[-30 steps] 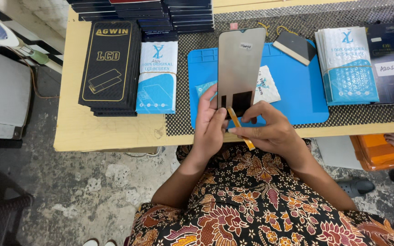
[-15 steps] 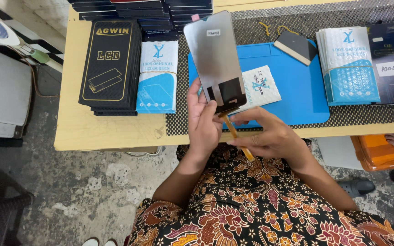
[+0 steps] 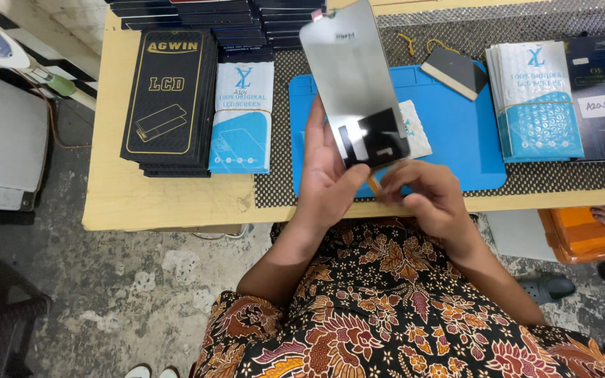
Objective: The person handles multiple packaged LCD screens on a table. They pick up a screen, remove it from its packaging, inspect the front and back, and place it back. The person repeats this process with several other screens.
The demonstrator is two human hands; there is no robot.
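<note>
Concrete floor fills the lower left of the frame, patterned batik cloth on the lap fills the lower centre, and a wooden table (image 3: 176, 203) runs across the upper half. Nearest the camera, the right hand (image 3: 428, 199) sits centre-right at the table edge, fingers curled narrow and pinched at the bottom edge of the screen panel (image 3: 355, 87), where a thin orange strip (image 3: 372, 183) (looks like a flex ribbon, hard to be sure) pokes out below it. Left hand (image 3: 327, 175), just left of centre, grips the panel's lower end, thumb across the front, fingers behind, holding it tilted up and off the table. The panel is grey and glossy, with a dark patch near the bottom, and reaches to the top centre of the frame.

Step in hand, as I judge it: checking or freeing the ribbon end of the panel while it is held in the air. The next move would call for a steady left grip and a light, careful pull from the right fingertips, since that strip looks easy to crease.

Behind the hands lies a blue mat (image 3: 456, 140) on a dotted anti-slip sheet. Further out: black boxes (image 3: 169, 98) upper left, a white-and-blue packet (image 3: 243, 115) beside them, a bundle of similar packets (image 3: 537, 98) upper right, and a small dark pad (image 3: 454, 71) at the mat's top edge.
</note>
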